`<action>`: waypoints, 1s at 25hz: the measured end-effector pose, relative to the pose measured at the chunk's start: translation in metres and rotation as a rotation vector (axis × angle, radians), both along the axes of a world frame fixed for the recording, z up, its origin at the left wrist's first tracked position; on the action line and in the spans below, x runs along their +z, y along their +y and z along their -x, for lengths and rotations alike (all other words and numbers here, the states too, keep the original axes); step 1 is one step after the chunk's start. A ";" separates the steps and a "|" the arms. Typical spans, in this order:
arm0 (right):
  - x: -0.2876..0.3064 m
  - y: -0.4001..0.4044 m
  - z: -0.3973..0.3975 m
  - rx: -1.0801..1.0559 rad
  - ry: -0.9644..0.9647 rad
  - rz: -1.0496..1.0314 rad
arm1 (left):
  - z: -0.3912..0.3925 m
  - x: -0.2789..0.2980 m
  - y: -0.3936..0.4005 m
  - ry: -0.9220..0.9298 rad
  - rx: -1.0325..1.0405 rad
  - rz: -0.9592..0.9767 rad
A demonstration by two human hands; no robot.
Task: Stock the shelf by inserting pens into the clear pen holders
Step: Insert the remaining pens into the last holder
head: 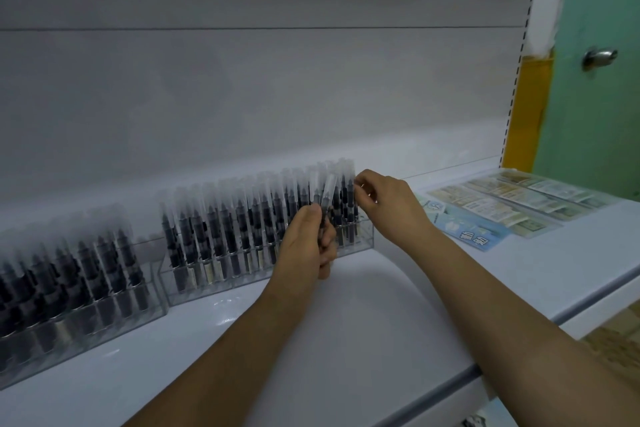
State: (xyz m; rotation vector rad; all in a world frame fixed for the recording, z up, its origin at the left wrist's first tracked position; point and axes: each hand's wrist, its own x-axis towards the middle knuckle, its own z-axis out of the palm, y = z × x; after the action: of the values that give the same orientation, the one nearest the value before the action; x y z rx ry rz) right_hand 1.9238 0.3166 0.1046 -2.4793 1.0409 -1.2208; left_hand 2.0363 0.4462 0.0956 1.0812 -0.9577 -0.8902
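white shelving point(346, 340) with a pale back panel is carrying two clear plastic pen holders: the nearer-centre clear holder point(363, 239) is sitting just beyond the fingers, packed with black pens with frosted caps point(242, 218), and a second clear holder point(104, 305) is standing well off to the left. the left hand point(306, 243) is curling round a small bundle of spare pens point(325, 198), their caps poking up above its thumb. the right hand point(384, 199) is pinching narrowly at the cap of a pen at the holder's right end; whether that pen is already seated is too blurred to tell. laminated paper cards point(519, 201) are lying to the right of the right hand. to do this well, i judge the pen should be kept upright, lined over a free slot, and lowered straight without nudging its neighbours.
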 end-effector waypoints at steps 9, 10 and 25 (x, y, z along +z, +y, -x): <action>0.014 0.005 0.010 -0.018 -0.453 0.047 | -0.002 0.002 -0.003 0.053 0.027 -0.028; 0.012 0.004 0.008 -0.011 -0.420 0.059 | -0.001 0.002 -0.003 0.044 0.030 -0.023; 0.002 -0.005 -0.004 0.005 0.015 -0.002 | 0.000 -0.004 -0.003 -0.067 0.032 0.028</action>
State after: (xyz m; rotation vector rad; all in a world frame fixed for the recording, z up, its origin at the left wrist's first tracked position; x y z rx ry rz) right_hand 1.9283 0.3116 0.1062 -2.4915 1.0378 -1.2013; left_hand 2.0361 0.4437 0.0920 1.1056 -1.0031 -0.8161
